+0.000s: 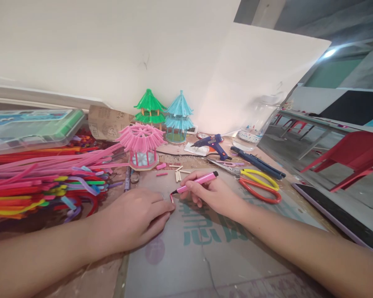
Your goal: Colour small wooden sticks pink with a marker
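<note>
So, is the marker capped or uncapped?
Uncapped: the marker in the right hand shows its bare dark tip at a small stick.

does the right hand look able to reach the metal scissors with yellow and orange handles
Probably yes: the scissors lie near the right hand, with nothing seen lying on them. Its grip, though, holds the pink, black-tipped marker, which would likely need putting down first.
</note>
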`<state>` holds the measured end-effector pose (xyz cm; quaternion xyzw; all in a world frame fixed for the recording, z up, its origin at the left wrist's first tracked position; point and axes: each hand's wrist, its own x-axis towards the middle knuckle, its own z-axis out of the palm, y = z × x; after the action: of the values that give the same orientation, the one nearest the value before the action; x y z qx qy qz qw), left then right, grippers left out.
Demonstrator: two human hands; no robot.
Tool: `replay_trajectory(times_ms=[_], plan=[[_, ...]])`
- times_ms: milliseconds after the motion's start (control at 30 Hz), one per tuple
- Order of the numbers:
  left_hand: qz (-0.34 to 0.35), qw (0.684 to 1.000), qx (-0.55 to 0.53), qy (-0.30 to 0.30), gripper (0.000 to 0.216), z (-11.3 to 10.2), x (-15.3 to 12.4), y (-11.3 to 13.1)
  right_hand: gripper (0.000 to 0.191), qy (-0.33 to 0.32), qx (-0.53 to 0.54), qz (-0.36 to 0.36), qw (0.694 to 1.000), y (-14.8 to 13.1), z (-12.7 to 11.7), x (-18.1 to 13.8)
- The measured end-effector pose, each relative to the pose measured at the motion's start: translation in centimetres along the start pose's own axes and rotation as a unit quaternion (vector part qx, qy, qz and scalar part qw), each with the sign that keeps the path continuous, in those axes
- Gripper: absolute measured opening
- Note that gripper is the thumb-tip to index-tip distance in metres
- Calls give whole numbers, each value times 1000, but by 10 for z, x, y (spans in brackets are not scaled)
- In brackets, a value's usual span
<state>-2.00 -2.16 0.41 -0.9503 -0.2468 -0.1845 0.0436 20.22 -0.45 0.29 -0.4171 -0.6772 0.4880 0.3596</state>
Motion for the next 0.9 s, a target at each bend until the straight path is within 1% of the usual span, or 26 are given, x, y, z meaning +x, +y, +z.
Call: replay_trajectory(times_ms=[167, 333, 533, 733, 900], plan=[[-5, 1000, 6, -8, 29, 0, 0, 1, 34, -8, -2, 3, 1000, 0, 0, 0], [-7, 1000, 8, -12, 28, -2, 1, 2, 33, 2, -3, 2, 1000, -1, 0, -1], [-10, 999, 17, -29, 28, -4, 3, 4, 33, -14, 5, 16, 1000, -2, 0, -1], [-4, 1000, 16, -27, 28, -3, 2, 3, 33, 2, 8, 14, 1000, -2, 1, -1], [-4, 1000, 14, -26, 28, -4, 3, 3, 32, -8, 13, 19, 1000, -3, 1, -1]])
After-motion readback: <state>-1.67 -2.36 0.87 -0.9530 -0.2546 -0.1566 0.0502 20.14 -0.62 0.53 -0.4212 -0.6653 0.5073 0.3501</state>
